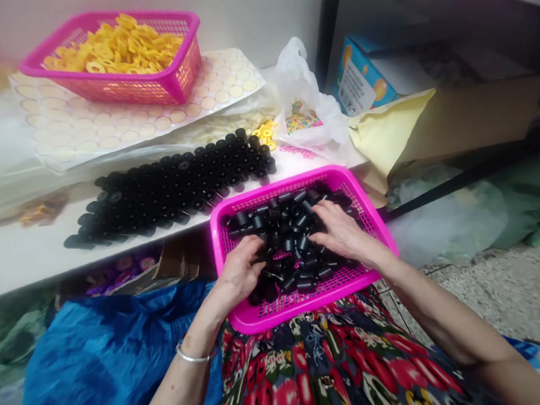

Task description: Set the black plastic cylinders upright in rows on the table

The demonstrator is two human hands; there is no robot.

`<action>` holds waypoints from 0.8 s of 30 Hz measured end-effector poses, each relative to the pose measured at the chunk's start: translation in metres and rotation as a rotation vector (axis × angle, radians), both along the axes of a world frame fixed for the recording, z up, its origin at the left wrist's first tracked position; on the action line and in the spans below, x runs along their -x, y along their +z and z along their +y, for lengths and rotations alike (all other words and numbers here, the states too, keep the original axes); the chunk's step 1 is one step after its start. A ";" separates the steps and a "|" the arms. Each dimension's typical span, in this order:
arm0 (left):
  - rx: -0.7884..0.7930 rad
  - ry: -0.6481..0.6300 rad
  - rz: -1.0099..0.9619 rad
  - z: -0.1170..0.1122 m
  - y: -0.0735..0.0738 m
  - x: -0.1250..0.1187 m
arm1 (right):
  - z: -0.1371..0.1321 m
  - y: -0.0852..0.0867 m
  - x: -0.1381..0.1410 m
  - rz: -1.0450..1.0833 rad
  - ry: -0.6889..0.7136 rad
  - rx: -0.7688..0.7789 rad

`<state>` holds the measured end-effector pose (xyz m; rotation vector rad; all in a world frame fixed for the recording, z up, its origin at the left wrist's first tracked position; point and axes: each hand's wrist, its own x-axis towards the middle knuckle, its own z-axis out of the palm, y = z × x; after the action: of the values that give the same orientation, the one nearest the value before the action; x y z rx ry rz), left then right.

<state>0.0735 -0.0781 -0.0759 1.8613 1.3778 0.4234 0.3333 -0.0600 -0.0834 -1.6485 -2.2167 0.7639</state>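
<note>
A pink plastic basket [383, 228] rests against my lap and the table edge, holding many loose black cylindrical caps [304, 280]. Inside its left part, my left hand [243, 267] has its fingers curled down around some caps, the thumb bent in towards them. At the right, my right hand [339, 230] grips among the caps, its thumb and fingers around a few. Fingertips of both hands are partly hidden by the pile. Beyond the basket, similar black caps [171, 185] stand upright in close rows on the white table.
A second pink basket [183, 85] of yellow ring-shaped pieces [120, 46] stands on a circle-printed sheet [224, 76]. A plastic bag [298, 71] with colourful bits, yellow pieces [265, 132] and a blue box [358, 79] lie to the right. A blue bag [100, 362] is below the table.
</note>
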 end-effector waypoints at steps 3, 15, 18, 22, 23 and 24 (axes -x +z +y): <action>-0.008 -0.007 0.016 0.004 -0.014 0.000 | 0.006 0.005 0.011 -0.058 0.132 0.137; -0.415 0.048 0.193 0.019 -0.010 0.004 | -0.050 0.015 0.009 0.131 0.365 -0.122; -0.481 0.018 0.378 0.035 -0.004 -0.001 | -0.041 0.010 -0.004 0.220 0.217 -0.190; -0.394 -0.093 0.558 0.042 0.000 -0.011 | -0.015 0.012 -0.015 0.131 0.018 -0.275; -0.377 -0.106 0.580 0.041 0.001 -0.013 | -0.007 0.014 -0.014 0.039 0.029 -0.247; -0.360 -0.113 0.593 0.039 0.002 -0.015 | 0.000 0.016 -0.011 -0.064 0.068 -0.195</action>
<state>0.0883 -0.0387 -0.0741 2.4813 1.6387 0.0528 0.3439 -0.0601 -0.0672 -1.5313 -2.3188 0.4984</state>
